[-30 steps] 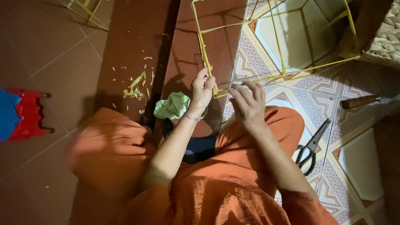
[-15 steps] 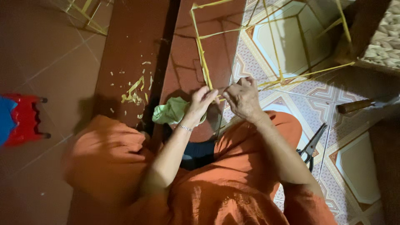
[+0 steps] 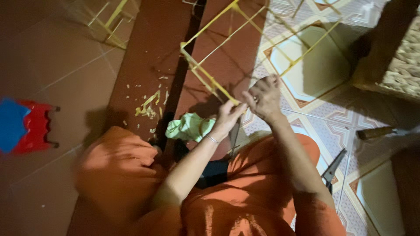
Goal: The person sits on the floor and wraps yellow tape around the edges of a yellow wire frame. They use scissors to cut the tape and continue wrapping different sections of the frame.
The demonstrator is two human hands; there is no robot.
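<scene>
A frame of thin yellow bamboo strips (image 3: 210, 78) stands on the floor in front of my knees. My left hand (image 3: 227, 118) pinches the frame's near lower strip at a joint. My right hand (image 3: 264, 98) is closed on the same joint just to the right, fingers curled over the strip. Both forearms reach out over my orange trousers (image 3: 245, 192). A pale green cloth (image 3: 190, 126) lies on the floor just left of my left wrist. The view is blurred by motion.
Black scissors (image 3: 332, 168) lie on the patterned tiles at my right knee. A wooden-handled tool (image 3: 376, 132) lies further right. Yellow shavings (image 3: 148, 107) litter the brown floor. A red and blue stool (image 3: 26, 126) stands at left, a woven basket (image 3: 402, 61) at top right, another frame (image 3: 111, 19) at top left.
The view has swung and the frame now sits tilted, turned leftward. Both hands stayed on the same joint and shifted right with it.
</scene>
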